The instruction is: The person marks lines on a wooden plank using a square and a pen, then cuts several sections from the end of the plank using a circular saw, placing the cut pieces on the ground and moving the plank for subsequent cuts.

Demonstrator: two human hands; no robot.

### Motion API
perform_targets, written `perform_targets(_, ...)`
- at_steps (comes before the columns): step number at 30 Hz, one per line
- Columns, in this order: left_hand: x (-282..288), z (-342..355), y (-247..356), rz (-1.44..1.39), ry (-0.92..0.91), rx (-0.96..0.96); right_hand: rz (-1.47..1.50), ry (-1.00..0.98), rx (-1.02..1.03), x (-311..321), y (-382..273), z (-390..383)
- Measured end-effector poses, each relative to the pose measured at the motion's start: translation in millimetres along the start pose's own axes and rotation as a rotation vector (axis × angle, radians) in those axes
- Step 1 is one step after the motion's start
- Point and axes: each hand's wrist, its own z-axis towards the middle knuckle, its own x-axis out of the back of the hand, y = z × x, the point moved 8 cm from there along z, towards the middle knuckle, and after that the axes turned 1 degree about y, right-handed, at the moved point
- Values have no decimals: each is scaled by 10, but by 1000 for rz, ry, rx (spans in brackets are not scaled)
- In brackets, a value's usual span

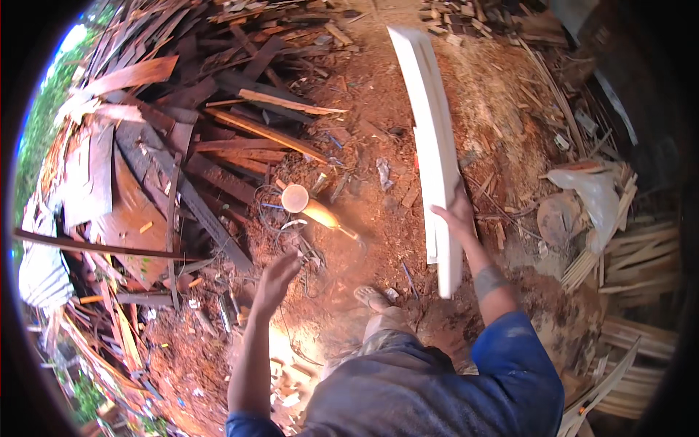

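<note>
My right hand (459,215) grips a bundle of long pale wooden boards (431,138) by its right edge, the thumb lying across the top. At least two pieces lie side by side, the left one set lower. The boards point away from me over the ground. My left hand (278,280) is in the air, its fingers stretched out and holding nothing. On the ground just beyond it lies a yellow corded power tool (320,215) with a round pale disc (295,198), like an angle grinder. Its cord (268,218) loops among scraps.
A big heap of dark broken planks (211,124) fills the left side. On the right are a tree stump (561,218), a whitish sack (593,193) and stacked wood strips (641,262). Wood blocks (455,18) lie far ahead. Reddish, sawdust-strewn ground (349,269) surrounds my sandalled foot (373,298).
</note>
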Motion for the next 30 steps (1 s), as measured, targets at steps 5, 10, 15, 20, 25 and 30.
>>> perform_targets(5, 345, -1970, -2238, -139, 267, 461, -261, -90, -415, 355, 928, -787)
perform_targets(10, 404, -3487, -2683, -294, 483, 800, -553, -99, -504, 415, 990, -766)
perform_targets(15, 356, -3608, -2611, -240, 469, 724, -687, 28, -439, 795, 1414, 510)
perform_targets(20, 92, -3992, -2148, -28, 640, 644, -944, -36, -459, -234, 540, 609)
perform_targets(25, -543, -4613, -2150, -220, 796, 699, -876, -477, -118, -2167, 766, -1140)
perform_targets(30, -1152, -6661, -2161, -316, 1452, 717, -482, -1362, 205, -3976, -575, -4231)
